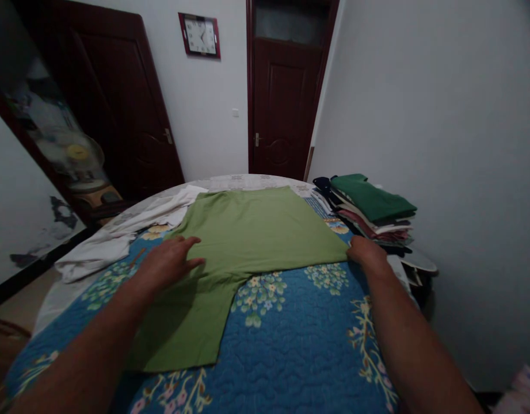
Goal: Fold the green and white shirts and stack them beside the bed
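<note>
A green garment [256, 230] lies spread over a blue floral quilted cover [290, 333], one part reaching toward the right and another down toward the near left. My left hand [174, 261] is over the garment's left side, thumb and fingers apart, with nothing held. At the garment's right corner, my right hand [365, 250] has its fingers closed on the fabric edge.
Folded clothes stand in a stack [372, 210] at the right, a dark green one on top. A white cloth [100, 250] lies crumpled along the left edge. Behind are a wall with a clock [200, 35] and brown doors [286, 103].
</note>
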The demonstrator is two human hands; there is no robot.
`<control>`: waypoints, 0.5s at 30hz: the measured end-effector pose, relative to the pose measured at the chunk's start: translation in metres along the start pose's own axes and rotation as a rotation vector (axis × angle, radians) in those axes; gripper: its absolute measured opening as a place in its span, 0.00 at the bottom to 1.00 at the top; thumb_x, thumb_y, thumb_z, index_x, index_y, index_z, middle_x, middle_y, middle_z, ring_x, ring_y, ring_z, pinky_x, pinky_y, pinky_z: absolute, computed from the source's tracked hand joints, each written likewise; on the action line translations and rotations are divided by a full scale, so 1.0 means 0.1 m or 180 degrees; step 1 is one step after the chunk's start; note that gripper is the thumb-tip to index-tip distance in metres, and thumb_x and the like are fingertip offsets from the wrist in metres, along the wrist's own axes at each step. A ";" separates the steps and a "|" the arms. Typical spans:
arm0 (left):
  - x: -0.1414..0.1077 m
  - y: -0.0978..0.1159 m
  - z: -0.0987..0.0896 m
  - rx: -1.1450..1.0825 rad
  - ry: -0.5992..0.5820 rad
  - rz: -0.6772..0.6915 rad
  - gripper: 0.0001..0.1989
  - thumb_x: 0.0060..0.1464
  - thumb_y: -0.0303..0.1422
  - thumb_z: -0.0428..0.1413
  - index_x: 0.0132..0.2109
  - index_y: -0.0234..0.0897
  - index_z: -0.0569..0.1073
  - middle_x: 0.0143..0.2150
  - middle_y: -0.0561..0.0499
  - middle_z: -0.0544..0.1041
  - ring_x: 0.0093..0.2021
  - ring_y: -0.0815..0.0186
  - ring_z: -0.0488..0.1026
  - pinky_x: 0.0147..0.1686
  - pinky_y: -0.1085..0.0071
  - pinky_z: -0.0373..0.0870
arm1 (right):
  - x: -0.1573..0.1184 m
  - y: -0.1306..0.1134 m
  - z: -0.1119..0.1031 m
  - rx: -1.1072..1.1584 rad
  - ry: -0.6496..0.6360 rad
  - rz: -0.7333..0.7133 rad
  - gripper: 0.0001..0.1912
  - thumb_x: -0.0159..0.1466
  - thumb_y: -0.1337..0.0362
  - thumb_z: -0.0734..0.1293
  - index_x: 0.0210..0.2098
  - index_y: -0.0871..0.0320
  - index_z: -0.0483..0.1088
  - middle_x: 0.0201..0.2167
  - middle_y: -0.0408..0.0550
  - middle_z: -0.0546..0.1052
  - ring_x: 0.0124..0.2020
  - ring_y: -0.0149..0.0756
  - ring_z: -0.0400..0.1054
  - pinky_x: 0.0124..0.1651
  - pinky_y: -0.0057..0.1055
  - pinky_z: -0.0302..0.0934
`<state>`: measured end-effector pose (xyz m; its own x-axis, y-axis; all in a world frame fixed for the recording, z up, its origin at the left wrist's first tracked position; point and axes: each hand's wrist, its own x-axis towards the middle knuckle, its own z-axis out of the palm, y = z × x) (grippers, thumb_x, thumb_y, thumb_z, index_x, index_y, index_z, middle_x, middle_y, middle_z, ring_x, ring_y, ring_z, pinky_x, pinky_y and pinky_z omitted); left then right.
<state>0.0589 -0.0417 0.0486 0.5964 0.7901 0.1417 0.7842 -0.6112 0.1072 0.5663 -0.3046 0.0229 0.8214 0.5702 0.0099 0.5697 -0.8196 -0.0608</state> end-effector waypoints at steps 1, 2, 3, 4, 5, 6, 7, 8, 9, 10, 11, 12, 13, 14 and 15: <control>0.10 0.12 0.03 -0.0032 -0.0006 0.0217 0.35 0.60 0.52 0.60 0.70 0.42 0.74 0.64 0.37 0.77 0.62 0.43 0.75 0.61 0.52 0.71 | -0.02 -0.06 -0.01 -0.0042 0.0151 0.0026 0.17 0.67 0.66 0.67 0.54 0.60 0.80 0.50 0.67 0.82 0.51 0.54 0.80 0.53 0.42 0.69; 0.20 0.23 0.08 -0.0083 -0.0010 0.0349 0.36 0.62 0.51 0.59 0.71 0.40 0.72 0.66 0.37 0.76 0.63 0.45 0.75 0.63 0.54 0.70 | -0.05 -0.14 -0.02 -0.0052 0.0364 -0.0039 0.18 0.69 0.66 0.65 0.55 0.61 0.79 0.51 0.67 0.82 0.52 0.54 0.79 0.54 0.43 0.69; 0.29 0.32 0.16 -0.0169 -0.0021 0.0407 0.36 0.64 0.52 0.57 0.73 0.39 0.70 0.68 0.37 0.75 0.63 0.47 0.75 0.63 0.56 0.70 | -0.08 -0.25 -0.02 -0.0011 0.0646 -0.0236 0.18 0.70 0.65 0.64 0.56 0.61 0.78 0.51 0.67 0.81 0.53 0.53 0.78 0.55 0.42 0.68; 0.37 0.39 0.25 -0.0247 -0.0037 0.0441 0.36 0.65 0.51 0.56 0.74 0.37 0.68 0.68 0.36 0.74 0.64 0.48 0.75 0.63 0.58 0.70 | -0.12 -0.37 -0.01 0.0066 0.0930 -0.0525 0.17 0.72 0.64 0.63 0.56 0.61 0.77 0.51 0.66 0.81 0.54 0.52 0.77 0.57 0.42 0.68; 0.44 0.45 0.36 -0.0280 -0.0046 0.0461 0.36 0.67 0.51 0.55 0.74 0.36 0.67 0.69 0.35 0.74 0.64 0.49 0.75 0.64 0.59 0.69 | -0.16 -0.51 0.01 0.0166 0.1159 -0.0868 0.17 0.72 0.64 0.62 0.55 0.61 0.77 0.51 0.65 0.80 0.55 0.51 0.75 0.58 0.42 0.67; 0.48 0.48 0.47 -0.0259 -0.0041 0.0467 0.36 0.67 0.51 0.54 0.74 0.35 0.67 0.69 0.34 0.74 0.66 0.49 0.74 0.65 0.59 0.68 | -0.21 -0.67 0.04 0.0280 0.1307 -0.1233 0.16 0.73 0.64 0.62 0.54 0.61 0.77 0.52 0.64 0.80 0.56 0.51 0.74 0.60 0.41 0.66; 0.51 0.48 0.57 -0.0181 -0.0029 0.0460 0.36 0.68 0.51 0.53 0.74 0.35 0.68 0.69 0.34 0.73 0.67 0.48 0.72 0.66 0.58 0.67 | -0.26 -0.84 0.08 0.0405 0.1381 -0.1581 0.16 0.73 0.65 0.62 0.54 0.61 0.77 0.53 0.63 0.80 0.58 0.50 0.72 0.63 0.41 0.64; 0.51 0.48 0.67 -0.0077 -0.0007 0.0445 0.36 0.69 0.52 0.53 0.74 0.36 0.68 0.70 0.33 0.72 0.69 0.47 0.71 0.67 0.56 0.66 | -0.32 -1.01 0.12 0.0522 0.1357 -0.1892 0.16 0.73 0.65 0.61 0.55 0.61 0.77 0.54 0.62 0.80 0.59 0.49 0.71 0.64 0.40 0.64; 0.51 0.45 0.75 0.0022 0.0013 0.0423 0.36 0.69 0.53 0.52 0.74 0.37 0.68 0.71 0.33 0.71 0.71 0.46 0.69 0.68 0.54 0.64 | -0.37 -1.20 0.17 0.0612 0.1236 -0.2171 0.17 0.73 0.65 0.62 0.56 0.61 0.76 0.55 0.62 0.79 0.59 0.48 0.71 0.65 0.40 0.63; 0.49 0.43 0.82 0.0099 0.0022 0.0395 0.36 0.69 0.55 0.51 0.74 0.39 0.68 0.73 0.34 0.70 0.72 0.45 0.66 0.69 0.51 0.63 | -0.43 -1.38 0.22 0.0667 0.1074 -0.2414 0.18 0.73 0.65 0.62 0.57 0.61 0.76 0.57 0.61 0.79 0.60 0.47 0.70 0.66 0.39 0.62; 0.47 0.40 0.87 0.0146 0.0020 0.0362 0.37 0.68 0.56 0.51 0.75 0.40 0.67 0.75 0.34 0.68 0.74 0.44 0.64 0.70 0.49 0.61 | -0.47 -1.57 0.27 0.0687 0.0902 -0.2649 0.19 0.74 0.65 0.62 0.60 0.60 0.75 0.59 0.60 0.78 0.62 0.46 0.70 0.68 0.38 0.61; 0.46 0.38 0.90 0.0167 0.0007 0.0322 0.39 0.68 0.58 0.51 0.76 0.41 0.66 0.76 0.35 0.66 0.76 0.43 0.61 0.71 0.46 0.59 | -0.51 -1.76 0.31 0.0681 0.0755 -0.2824 0.20 0.74 0.64 0.61 0.61 0.60 0.74 0.62 0.60 0.77 0.64 0.45 0.68 0.69 0.39 0.60; 0.44 0.36 0.92 0.0172 -0.0017 0.0273 0.40 0.67 0.60 0.50 0.77 0.42 0.65 0.77 0.36 0.64 0.77 0.43 0.59 0.72 0.44 0.57 | -0.55 -1.94 0.35 0.0665 0.0641 -0.2948 0.21 0.75 0.63 0.61 0.63 0.59 0.73 0.65 0.59 0.75 0.66 0.45 0.67 0.71 0.40 0.59; 0.43 0.35 0.93 0.0176 -0.0038 0.0214 0.41 0.67 0.61 0.50 0.77 0.42 0.65 0.79 0.36 0.62 0.78 0.42 0.57 0.72 0.41 0.54 | -0.58 -2.11 0.38 0.0651 0.0557 -0.3035 0.23 0.76 0.61 0.60 0.66 0.60 0.72 0.68 0.60 0.73 0.68 0.45 0.65 0.72 0.41 0.58; 0.43 0.35 0.93 0.0181 -0.0052 0.0154 0.42 0.66 0.62 0.49 0.77 0.43 0.64 0.79 0.36 0.61 0.79 0.41 0.55 0.73 0.38 0.52 | -0.60 -2.27 0.41 0.0636 0.0481 -0.3108 0.25 0.76 0.59 0.60 0.68 0.60 0.70 0.71 0.60 0.70 0.71 0.46 0.63 0.73 0.42 0.57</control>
<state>0.1279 -0.0250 -0.0334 0.6363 0.7606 0.1291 0.7625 -0.6454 0.0445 0.3867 -0.1499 -0.0052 0.0002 0.9627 0.2704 0.9916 0.0348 -0.1244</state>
